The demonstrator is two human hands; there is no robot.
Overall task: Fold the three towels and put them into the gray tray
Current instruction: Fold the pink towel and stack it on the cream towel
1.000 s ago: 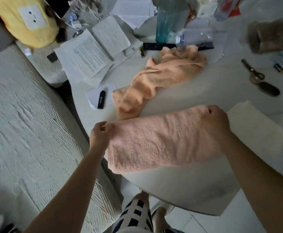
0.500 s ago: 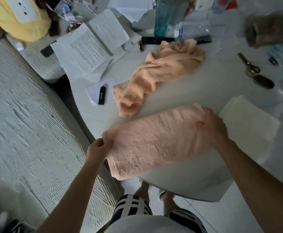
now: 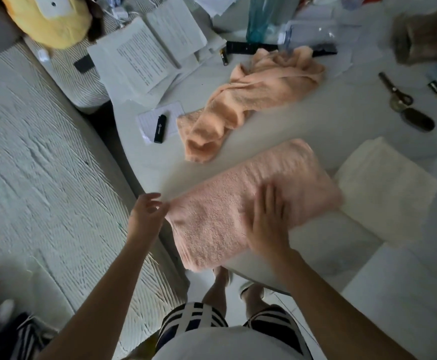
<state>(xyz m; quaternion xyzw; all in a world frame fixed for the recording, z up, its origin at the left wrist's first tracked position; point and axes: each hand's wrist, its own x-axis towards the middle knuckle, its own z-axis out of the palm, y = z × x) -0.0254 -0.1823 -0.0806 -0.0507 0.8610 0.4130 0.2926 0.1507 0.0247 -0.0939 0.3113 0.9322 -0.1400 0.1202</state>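
A folded pink towel [image 3: 238, 193] lies on the white round table [image 3: 277, 131], its near end hanging over the front edge. My right hand [image 3: 268, 219] rests flat on it, fingers spread. My left hand [image 3: 147, 211] hovers open at the towel's left corner, fingertips just touching it. A crumpled orange towel [image 3: 253, 97] lies further back on the table. A folded cream towel [image 3: 386, 185] sits to the right of the pink one. No gray tray is in view.
Papers [image 3: 139, 58], a black lighter [image 3: 160, 128], scissors [image 3: 396, 92], a teal bottle [image 3: 261, 19] and a brown furry thing [image 3: 427, 37] crowd the far table. A quilted white bed [image 3: 43, 178] lies on the left. My legs stand below the table edge.
Both hands let go of the pink towel's ends. The towel now lies flat on the table; my right hand moved left onto its middle and my left hand opened.
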